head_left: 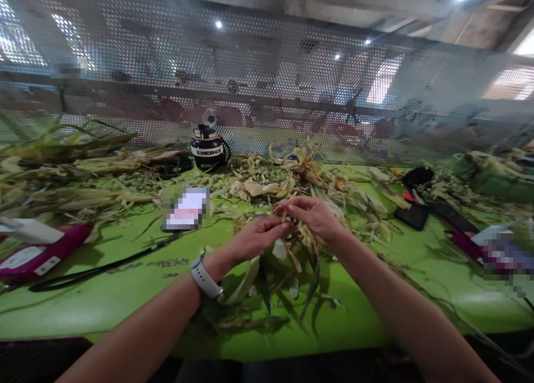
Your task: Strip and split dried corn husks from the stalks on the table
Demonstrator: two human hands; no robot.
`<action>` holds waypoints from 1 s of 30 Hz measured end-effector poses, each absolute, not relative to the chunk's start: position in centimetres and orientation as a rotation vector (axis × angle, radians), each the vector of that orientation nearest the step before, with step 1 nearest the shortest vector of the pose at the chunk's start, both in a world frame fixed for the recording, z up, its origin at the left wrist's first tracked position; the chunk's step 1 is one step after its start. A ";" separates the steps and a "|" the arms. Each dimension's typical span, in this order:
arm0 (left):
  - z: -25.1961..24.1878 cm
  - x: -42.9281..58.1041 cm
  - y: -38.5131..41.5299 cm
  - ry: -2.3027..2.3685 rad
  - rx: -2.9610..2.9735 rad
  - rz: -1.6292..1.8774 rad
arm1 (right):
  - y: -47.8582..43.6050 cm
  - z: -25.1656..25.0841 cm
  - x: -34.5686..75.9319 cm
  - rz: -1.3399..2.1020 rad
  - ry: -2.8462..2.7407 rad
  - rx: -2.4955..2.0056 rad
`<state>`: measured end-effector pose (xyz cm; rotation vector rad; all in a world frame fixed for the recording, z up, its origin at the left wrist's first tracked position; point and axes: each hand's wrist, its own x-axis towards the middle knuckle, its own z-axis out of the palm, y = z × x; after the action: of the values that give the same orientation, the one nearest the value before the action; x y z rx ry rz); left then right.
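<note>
perforated screen (267, 77) backs the workplace, with indistinct shapes behind it. before it runs a green table (346, 327), strewn with heaped plant husks (258, 188). two bare forearms converge over its middle, cut off at the lower edge of view. from where i stand, the left hand (254, 235) points inward, thumb against fingers, and the right hand (317, 221) curls in opposite, both pinching dry strips (294, 255) whose ends trail downward between them. fingertips partly hide the strips' upper part. a pale watch (204, 277) circles the left wrist.
</note>
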<state>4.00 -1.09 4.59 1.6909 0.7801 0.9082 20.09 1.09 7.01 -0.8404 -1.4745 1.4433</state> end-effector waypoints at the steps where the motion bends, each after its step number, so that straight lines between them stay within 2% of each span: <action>1: 4.8 4.0 -1.1 0.777 1.692 0.910 | 1.1 6.8 20.0 1.435 -1.434 -0.844; 7: 5.7 3.8 -1.6 0.714 1.734 0.763 | 0.9 6.3 19.1 1.291 -1.397 -0.886; 10: 5.4 4.1 -1.6 0.747 1.649 0.812 | 1.4 6.4 19.4 1.197 -1.479 -0.924; 12: 5.0 4.2 -1.3 0.816 1.525 0.910 | 1.8 6.8 20.1 0.978 -1.565 -0.952; 15: 4.4 4.2 -0.7 0.917 1.294 1.054 | 1.9 7.7 21.1 0.450 -1.581 -1.024; 17: 4.2 4.0 -0.3 0.908 1.160 1.117 | 1.6 8.1 21.4 0.323 -1.683 -1.120; 19: 4.0 3.9 -0.1 0.866 1.050 1.152 | 1.2 8.1 21.4 0.346 -1.892 -1.194; 24: 4.1 3.7 0.0 0.796 0.896 1.117 | 1.3 7.5 20.8 0.672 -2.225 -1.110; 30: 4.6 3.6 0.1 0.810 0.880 1.018 | 1.7 7.2 20.9 0.543 -2.187 -1.152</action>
<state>3.61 0.08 4.62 0.8795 0.8096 1.0176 20.87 1.74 7.16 -1.1518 -2.1867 0.5434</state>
